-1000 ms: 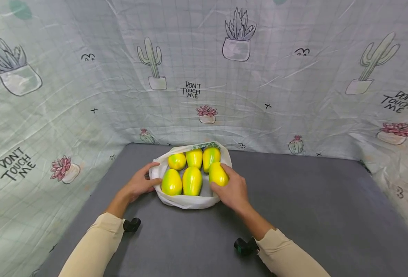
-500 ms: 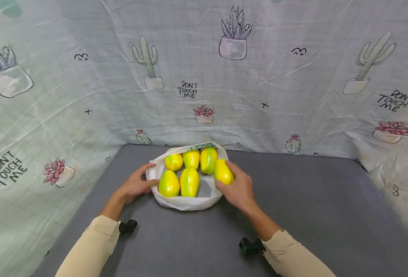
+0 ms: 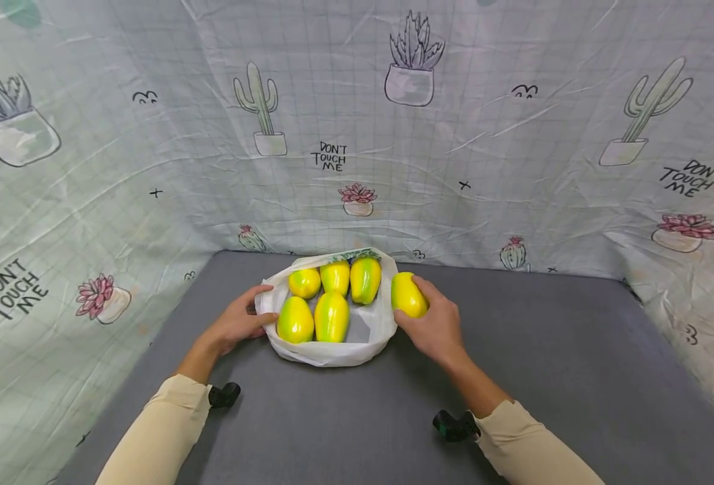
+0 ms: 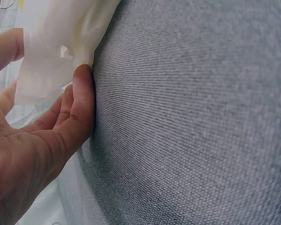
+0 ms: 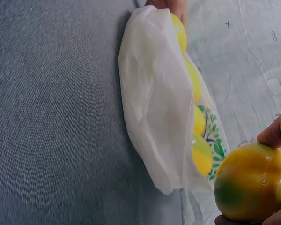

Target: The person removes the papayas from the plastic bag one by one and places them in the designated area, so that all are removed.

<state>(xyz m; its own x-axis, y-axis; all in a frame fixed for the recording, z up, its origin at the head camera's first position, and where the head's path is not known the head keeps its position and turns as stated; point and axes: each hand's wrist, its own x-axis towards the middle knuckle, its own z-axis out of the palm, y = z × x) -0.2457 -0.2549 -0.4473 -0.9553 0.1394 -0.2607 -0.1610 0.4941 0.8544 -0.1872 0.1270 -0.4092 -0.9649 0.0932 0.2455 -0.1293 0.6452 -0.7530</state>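
A white bag [image 3: 327,355] with a green leaf print inside its far wall lies with its mouth spread wide. Several glossy yellow-green mangoes [image 3: 331,318] sit in it in two rows. My left hand [image 3: 240,320] holds the bag's left rim, thumb over the edge and fingers outside; the left wrist view shows the fingers [image 4: 83,93] against the thin white material. Just beyond the right rim, my right hand [image 3: 432,323] grips another mango [image 3: 408,296] between thumb and fingers. From the right wrist, this mango [image 5: 248,185] shows a green patch and hangs above the bag's rim level.
The bag stands on a grey cloth-covered table [image 3: 545,350]. A pale curtain [image 3: 357,121] printed with cacti and potted plants closes off the back and both sides. Small black devices [image 3: 456,426] are strapped at both wrists.
My right hand has lifted the mango from the front right of the bag and carried it rightward over the rim. The left hand keeps its hold on the bag.
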